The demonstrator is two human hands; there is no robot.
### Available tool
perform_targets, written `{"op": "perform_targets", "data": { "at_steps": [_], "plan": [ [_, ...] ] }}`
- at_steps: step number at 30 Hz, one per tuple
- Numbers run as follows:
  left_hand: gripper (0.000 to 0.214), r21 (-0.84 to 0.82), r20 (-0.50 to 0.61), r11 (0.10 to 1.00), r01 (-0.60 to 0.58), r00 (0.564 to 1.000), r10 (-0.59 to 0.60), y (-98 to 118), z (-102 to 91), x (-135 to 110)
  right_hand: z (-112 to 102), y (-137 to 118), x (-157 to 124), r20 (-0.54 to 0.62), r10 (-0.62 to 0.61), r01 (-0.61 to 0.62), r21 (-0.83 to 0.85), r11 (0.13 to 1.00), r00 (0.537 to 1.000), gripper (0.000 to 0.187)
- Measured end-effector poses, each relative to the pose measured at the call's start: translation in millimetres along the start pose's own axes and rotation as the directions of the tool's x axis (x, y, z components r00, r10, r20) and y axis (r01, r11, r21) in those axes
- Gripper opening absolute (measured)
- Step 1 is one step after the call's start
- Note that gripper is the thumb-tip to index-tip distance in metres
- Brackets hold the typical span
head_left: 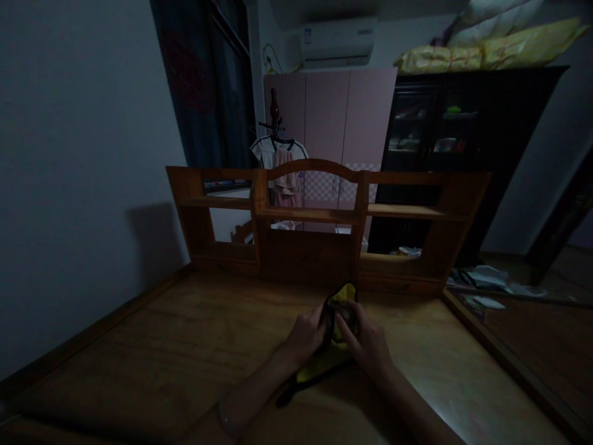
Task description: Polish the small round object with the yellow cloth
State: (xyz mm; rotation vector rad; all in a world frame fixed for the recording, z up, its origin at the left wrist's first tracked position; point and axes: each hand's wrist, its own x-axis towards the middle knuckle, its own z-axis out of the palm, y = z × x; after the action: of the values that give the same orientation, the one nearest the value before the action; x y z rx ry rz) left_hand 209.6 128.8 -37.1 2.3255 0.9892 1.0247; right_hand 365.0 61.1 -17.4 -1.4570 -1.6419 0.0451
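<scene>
My left hand (306, 335) and my right hand (368, 341) meet over a wooden bed platform (185, 346), both closed on a yellow and black fabric item (343, 295) held between them. The fabric rises in a yellow point above my fingers, and a yellow strip with a dark strap (308, 374) trails down under my wrists. A small dark round part sits between my fingertips; the dim light hides what it is.
A wooden headboard with open shelves (319, 213) stands just beyond my hands. Behind it are a pink wardrobe (345, 117), clothes on hangers (280, 164) and a dark glass-door cabinet (445, 136). A grey wall runs along the left; scattered items lie on the floor (486, 278) at the right.
</scene>
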Motion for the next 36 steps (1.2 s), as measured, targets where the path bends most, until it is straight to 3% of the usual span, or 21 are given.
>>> {"op": "perform_targets", "data": {
  "at_steps": [8,12,18,24,28,32,36],
  "plan": [
    [0.039,-0.116,-0.072,0.992,0.048,0.996,-0.057,8,1.1,1,0,4,2,-0.002,-0.045,0.045,-0.066,0.997,0.999,0.038],
    [0.034,-0.209,-0.113,0.970,0.124,0.982,-0.150,3,3.6,7,6,4,1,-0.055,0.070,-0.067,0.054,0.996,0.996,0.036],
    [0.028,-0.294,-0.010,0.939,0.177,0.982,-0.188,-7,5.4,13,21,1,-2,-0.035,0.227,-0.213,0.225,0.951,0.973,0.036],
    [0.031,-0.200,-0.081,0.957,0.209,0.970,-0.229,-1,-0.6,10,19,-9,-1,0.021,0.180,-0.180,0.216,0.960,0.983,0.049],
    [0.023,-0.106,-0.086,0.966,0.235,0.966,-0.244,-6,-5.9,10,12,-12,2,0.126,0.120,-0.148,0.240,0.960,0.985,0.052],
    [0.028,-0.024,-0.076,0.987,0.160,0.984,-0.161,-15,-5.8,10,11,-4,5,0.200,0.027,-0.077,0.246,0.966,0.979,0.067],
    [0.043,-0.109,-0.068,0.992,0.068,0.995,-0.075,-16,1.9,13,18,13,7,0.224,-0.001,-0.043,0.194,0.980,0.975,0.080]
  ]
}}
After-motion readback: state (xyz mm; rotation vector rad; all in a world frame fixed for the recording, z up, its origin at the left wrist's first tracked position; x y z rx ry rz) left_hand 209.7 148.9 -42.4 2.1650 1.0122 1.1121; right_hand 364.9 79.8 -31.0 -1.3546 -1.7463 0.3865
